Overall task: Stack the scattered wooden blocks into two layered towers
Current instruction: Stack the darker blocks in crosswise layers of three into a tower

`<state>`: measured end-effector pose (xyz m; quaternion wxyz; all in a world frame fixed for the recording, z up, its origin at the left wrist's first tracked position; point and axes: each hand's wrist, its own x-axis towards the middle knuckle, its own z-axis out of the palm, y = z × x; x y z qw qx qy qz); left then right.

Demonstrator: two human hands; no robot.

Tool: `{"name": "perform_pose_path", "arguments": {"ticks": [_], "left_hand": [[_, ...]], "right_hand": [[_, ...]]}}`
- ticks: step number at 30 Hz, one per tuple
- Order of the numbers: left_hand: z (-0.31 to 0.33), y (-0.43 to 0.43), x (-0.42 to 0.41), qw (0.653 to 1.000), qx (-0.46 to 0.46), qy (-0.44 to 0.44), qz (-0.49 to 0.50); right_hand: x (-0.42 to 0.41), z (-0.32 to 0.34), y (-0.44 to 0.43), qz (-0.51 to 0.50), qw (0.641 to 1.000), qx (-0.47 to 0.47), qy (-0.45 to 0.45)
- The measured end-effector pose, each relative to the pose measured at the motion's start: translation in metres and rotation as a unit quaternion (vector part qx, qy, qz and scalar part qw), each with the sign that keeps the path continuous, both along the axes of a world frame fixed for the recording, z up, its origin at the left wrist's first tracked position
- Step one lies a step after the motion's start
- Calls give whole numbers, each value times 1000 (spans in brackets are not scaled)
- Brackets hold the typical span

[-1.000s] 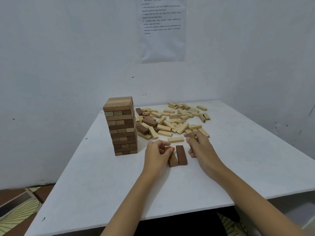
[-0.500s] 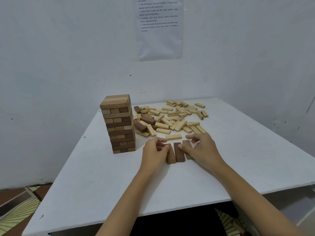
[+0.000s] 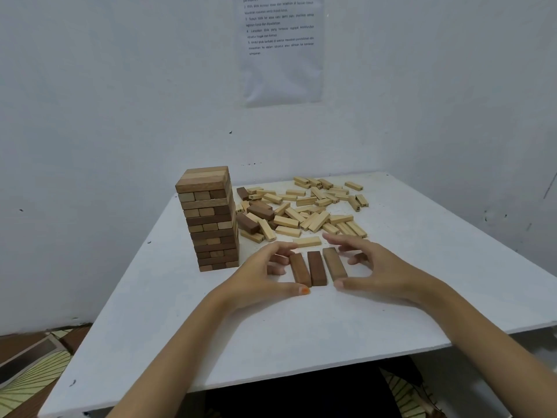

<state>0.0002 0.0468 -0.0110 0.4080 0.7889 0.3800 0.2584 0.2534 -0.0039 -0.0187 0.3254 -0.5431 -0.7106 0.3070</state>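
Note:
A finished tower [image 3: 209,218] of mixed light and dark wooden blocks stands at the table's left. In front of me three brown blocks lie side by side: a reddish one [image 3: 300,270], a dark one [image 3: 316,268] and a lighter brown one [image 3: 334,263]. My left hand [image 3: 265,276] cups their left side, thumb at the near end of the reddish block. My right hand [image 3: 373,267] cups the right side, thumb near the lighter block's near end. Neither hand grips a block. A single pale block [image 3: 306,241] lies just beyond the row.
A scattered pile of pale blocks [image 3: 310,206] with a few dark ones [image 3: 260,212] covers the far middle of the white table [image 3: 301,333]. White walls close in behind and right, with a printed paper sheet [image 3: 280,46] above. The table's near edge is close to my body.
A third, lighter brown block has joined the two on the table. Both hands have spread apart to either side of the row, fingers loosened.

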Motion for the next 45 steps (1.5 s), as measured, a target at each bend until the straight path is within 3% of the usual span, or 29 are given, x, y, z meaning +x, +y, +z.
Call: {"name": "perform_pose_path", "arguments": {"ticks": [15, 45], "left_hand": [[-3, -2, 9, 997, 69, 16, -6], [3, -13, 10, 999, 54, 8, 2]], "right_hand": [[-2, 2, 5, 13, 998, 54, -23], [-9, 6, -5, 31, 997, 65, -17]]}}
